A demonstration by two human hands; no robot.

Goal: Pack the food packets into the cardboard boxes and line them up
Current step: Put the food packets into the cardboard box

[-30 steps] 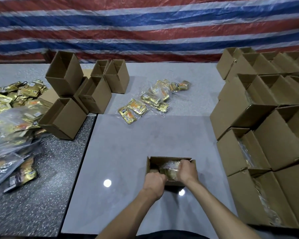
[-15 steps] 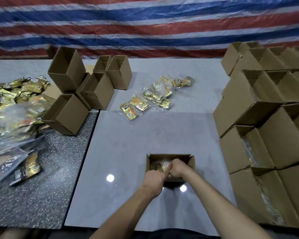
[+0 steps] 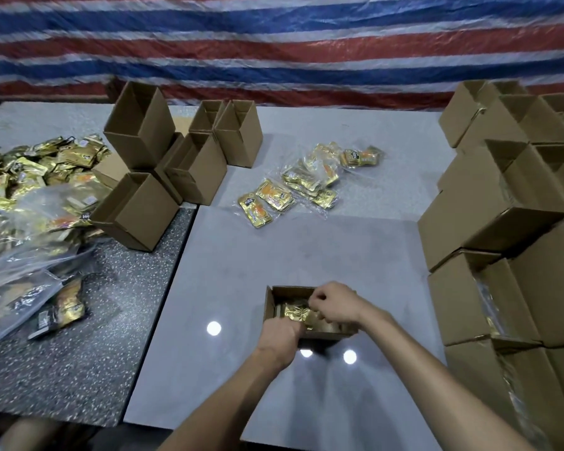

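A small open cardboard box stands on the grey table in front of me, with gold food packets inside it. My left hand is curled at the box's near left edge, its fingers against the packets. My right hand reaches over the box from the right, its fingers bent down onto the packets inside. Further back on the table lie loose gold packets in clear wrap.
Several empty cardboard boxes stand and lie at the back left. A heap of gold packets and plastic bags covers the left table. Stacked packed boxes fill the right side. A striped tarpaulin hangs behind.
My right hand has moved from the box's near right side to above its middle. My left hand stays at the near left edge. The packets sit lower in the box.
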